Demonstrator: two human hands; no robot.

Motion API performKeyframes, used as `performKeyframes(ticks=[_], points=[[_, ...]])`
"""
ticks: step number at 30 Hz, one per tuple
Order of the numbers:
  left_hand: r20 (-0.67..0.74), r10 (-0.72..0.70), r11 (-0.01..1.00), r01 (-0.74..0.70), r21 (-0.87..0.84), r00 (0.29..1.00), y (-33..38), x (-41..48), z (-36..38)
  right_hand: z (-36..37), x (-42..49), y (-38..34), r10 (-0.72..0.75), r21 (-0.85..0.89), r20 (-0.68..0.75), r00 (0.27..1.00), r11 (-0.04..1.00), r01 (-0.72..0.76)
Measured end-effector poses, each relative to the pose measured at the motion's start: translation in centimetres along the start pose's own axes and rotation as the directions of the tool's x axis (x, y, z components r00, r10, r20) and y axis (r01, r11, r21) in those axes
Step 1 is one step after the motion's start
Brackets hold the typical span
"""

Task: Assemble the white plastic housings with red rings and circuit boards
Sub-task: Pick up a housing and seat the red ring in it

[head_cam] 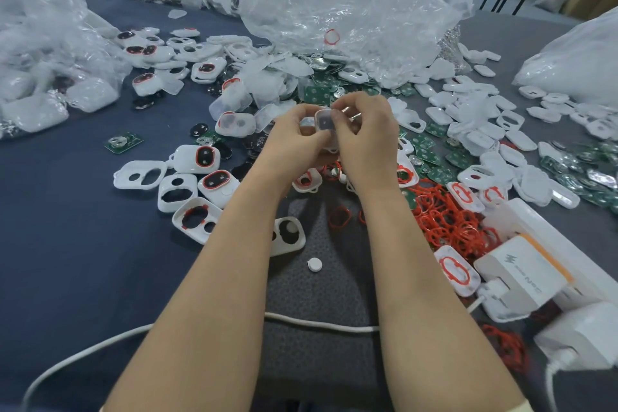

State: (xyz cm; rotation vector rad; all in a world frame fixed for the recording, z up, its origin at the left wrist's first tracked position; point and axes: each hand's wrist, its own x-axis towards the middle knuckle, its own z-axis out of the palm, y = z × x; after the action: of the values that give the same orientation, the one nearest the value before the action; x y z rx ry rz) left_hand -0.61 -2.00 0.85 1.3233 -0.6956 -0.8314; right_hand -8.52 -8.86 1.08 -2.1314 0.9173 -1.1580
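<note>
Forearms [207, 294] — dark table [67, 261], strewn housings [142, 165]

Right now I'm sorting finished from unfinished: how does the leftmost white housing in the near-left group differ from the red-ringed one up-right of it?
The leftmost housing has no red ring; the red-ringed housing carries one round its window. The leftmost housing's two openings are bare, showing table; the red-ringed housing's window is filled dark. Both are white, rounded, lying on the table.

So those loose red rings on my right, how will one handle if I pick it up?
Probably floppy: the red rings are thin loops, lying bent. Likely very light. They lie tangled in a heap, so one may drag others along.
</note>
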Motion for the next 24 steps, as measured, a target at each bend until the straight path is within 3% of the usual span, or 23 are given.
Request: performKeyframes(ticks=[12,17,20,24], points=[[-0.057,0.073,0.991,-0.066,0.119,0.996,-0.2,0.3,-0.1,-0.2,0.3,0.2,0.219,0.222,0.084,0.972,0.947,-0.232],[-0.267,0.05,0.996,-0.067,-0.055,0.962,0.2,0.5,-1.0,-1.3,0.7,0.7,0.305,0.287,-0.099,0.947,0.92,-0.267],[-0.388,0.03,0.985,-0.093,-0.144,0.921,0.3,0.8,-1.6,-1.1,0.4,0.8,0.238,0.127,-0.151,0.959,0.967,-0.22],[-0.485,0.015,0.99,-0.081,-0.116,0.874,0.3,0.8,-1.5,1.2,1.0,-0.3,0.063,-0.154,0.077,0.995,0.987,-0.051]])
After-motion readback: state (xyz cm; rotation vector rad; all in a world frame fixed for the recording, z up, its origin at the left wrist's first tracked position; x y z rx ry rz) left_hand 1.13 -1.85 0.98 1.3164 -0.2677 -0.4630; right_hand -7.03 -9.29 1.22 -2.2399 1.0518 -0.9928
